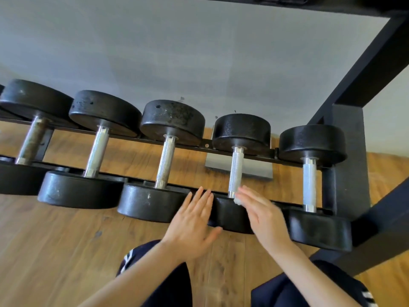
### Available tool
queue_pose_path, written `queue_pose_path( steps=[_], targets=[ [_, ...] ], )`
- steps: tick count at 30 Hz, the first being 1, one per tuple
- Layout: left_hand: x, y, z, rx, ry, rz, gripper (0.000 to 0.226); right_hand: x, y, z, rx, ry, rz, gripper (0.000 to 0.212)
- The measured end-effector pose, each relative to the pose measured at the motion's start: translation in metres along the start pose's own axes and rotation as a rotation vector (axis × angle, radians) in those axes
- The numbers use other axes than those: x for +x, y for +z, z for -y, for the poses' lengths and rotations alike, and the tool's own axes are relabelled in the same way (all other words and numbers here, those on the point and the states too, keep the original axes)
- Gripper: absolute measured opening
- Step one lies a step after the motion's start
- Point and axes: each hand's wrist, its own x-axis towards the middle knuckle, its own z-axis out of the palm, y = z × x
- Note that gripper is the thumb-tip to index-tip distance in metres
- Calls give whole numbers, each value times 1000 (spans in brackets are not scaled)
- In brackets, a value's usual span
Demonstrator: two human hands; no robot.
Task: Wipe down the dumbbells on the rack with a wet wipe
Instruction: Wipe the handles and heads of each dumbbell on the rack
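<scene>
Several black dumbbells with silver knurled handles lie side by side on a low black rack [199,146]. My left hand [194,222] rests flat, fingers straight, on the near head of the fourth dumbbell [234,218], at its left side. My right hand [263,214] lies with straight fingers on top of the same head, pressing a small white wet wipe [238,200] against it near the base of the handle [236,171]. Only a corner of the wipe shows under the fingers.
A black frame post [347,156] and diagonal bars [363,69] stand at the right. A grey metal plate [221,165] lies on the wooden floor [66,251] behind the rack. The leftmost handle [33,140] looks rusty. My dark trousers [172,284] show below.
</scene>
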Motion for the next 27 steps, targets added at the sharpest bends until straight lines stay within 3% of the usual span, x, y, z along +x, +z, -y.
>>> queue_pose_path(
  steps=[3,5,10,12,14,16,18,21,25,27],
  targets=[
    [11,18,-31,-69,-123,-33,78,43,-10,-25,-148,-126,2,25],
    [21,26,-39,-135,-199,10,78,72,-5,-48,-217,-194,78,32],
    [27,25,-41,-148,-183,-34,86,95,11,-79,-368,-392,396,59],
    [25,24,-41,-160,-177,-99,85,81,8,-78,-310,-489,564,63],
    [26,27,-41,-216,-194,-49,88,81,3,-79,-331,-661,679,63],
    [27,23,-40,-212,-205,-25,86,98,2,-82,-475,-800,682,59],
    [28,17,-41,-201,-203,-13,83,119,5,-88,-567,-717,607,49],
    [26,12,-43,-273,-187,11,82,120,9,-90,-556,-577,577,58],
    [26,14,-42,-261,-191,17,86,88,-5,-83,-418,-760,737,79],
    [25,16,-41,-244,-179,-2,88,94,-7,-84,-446,-825,729,75]
  ],
)
